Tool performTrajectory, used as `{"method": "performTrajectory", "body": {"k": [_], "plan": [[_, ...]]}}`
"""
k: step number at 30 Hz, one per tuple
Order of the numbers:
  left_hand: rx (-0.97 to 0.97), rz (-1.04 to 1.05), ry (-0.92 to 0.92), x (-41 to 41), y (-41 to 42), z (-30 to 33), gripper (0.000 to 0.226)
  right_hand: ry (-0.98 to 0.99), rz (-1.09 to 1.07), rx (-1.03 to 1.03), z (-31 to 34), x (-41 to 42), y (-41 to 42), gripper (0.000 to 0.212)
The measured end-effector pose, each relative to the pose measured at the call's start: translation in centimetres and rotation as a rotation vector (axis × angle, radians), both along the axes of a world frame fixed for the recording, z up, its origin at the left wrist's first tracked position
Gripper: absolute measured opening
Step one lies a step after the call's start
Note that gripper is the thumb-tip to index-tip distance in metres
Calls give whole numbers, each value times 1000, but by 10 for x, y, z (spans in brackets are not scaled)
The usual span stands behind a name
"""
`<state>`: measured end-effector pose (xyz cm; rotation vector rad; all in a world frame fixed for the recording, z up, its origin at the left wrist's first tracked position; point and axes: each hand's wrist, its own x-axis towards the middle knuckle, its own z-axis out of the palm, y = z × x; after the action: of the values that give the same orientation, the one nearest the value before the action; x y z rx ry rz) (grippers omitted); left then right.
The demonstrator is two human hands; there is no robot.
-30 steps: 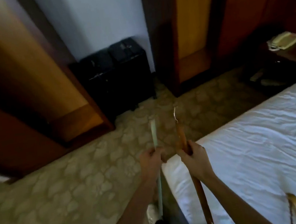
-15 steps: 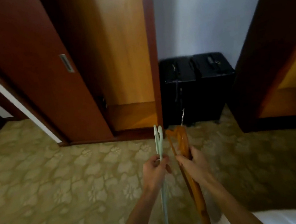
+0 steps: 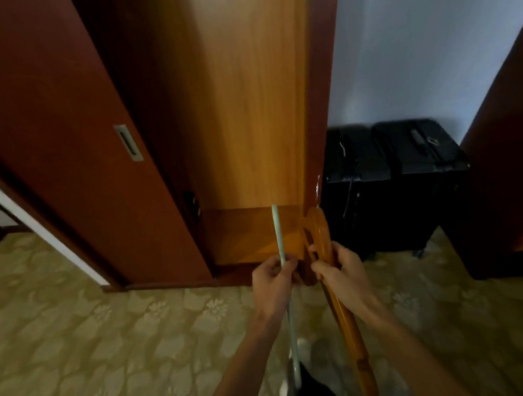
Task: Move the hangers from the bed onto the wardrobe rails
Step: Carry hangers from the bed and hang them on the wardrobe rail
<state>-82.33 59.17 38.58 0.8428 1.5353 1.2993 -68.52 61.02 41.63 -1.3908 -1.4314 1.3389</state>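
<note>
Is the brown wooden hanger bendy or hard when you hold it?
Probably hard: the wooden hanger keeps its curved shape though the right hand grips it only near the top. It looks thicker than the pale green hanger in the left hand, so likely heavier too.

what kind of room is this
Probably a bedroom or hotel room: an open wardrobe with a sliding door, patterned carpet, and two black suitcases against the wall.
</note>
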Motion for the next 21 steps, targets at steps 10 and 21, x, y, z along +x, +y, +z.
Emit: {"method": "performTrajectory", "body": {"k": [10, 21], "plan": [[82, -32, 29, -68, 251, 52, 13, 92, 18, 38, 56, -67, 243, 13], [246, -57, 150, -117, 432, 170, 26, 47, -55, 273, 167, -124, 415, 9]]}}
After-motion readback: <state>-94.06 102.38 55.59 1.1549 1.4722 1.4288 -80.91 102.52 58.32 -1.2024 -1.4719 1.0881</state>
